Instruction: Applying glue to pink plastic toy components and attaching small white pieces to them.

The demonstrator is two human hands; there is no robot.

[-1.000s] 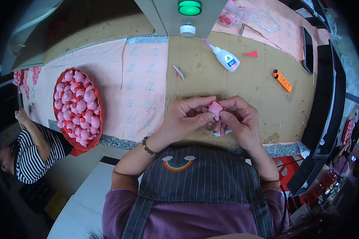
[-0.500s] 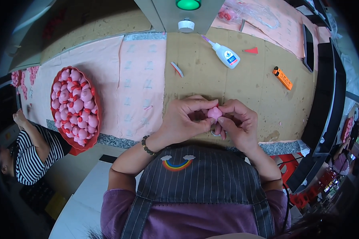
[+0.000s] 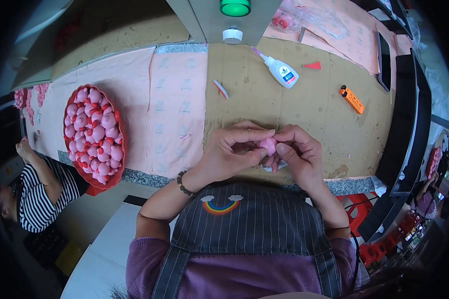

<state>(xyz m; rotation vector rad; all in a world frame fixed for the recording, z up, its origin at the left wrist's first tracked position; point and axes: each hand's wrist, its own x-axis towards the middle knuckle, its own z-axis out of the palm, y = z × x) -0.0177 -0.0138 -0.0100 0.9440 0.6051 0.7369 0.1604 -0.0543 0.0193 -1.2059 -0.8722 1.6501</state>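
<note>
Pink piece (image 3: 268,145) sits pinched by left hand (image 3: 228,149) and right hand (image 3: 303,153).

**Pink, red and stripes recorded**

The held piece (image 3: 268,145) is pink. The tray (image 3: 123,149) is red; the tray pieces (image 3: 98,132) are pink and red. The apron (image 3: 269,214) is dark grey, pale-pinstriped, with a rainbow print (image 3: 221,211). The co-worker's top (image 3: 40,199) shows black-and-white stripes.

Between the left hand (image 3: 231,151) and the right hand (image 3: 304,155), I see the pink piece (image 3: 268,145) turned: the red at its far end, visible a second ago, is out of my sight. Beneath the right hand's curled fingers, more of a white scrap (image 3: 282,164) shows than half a second ago.
</note>
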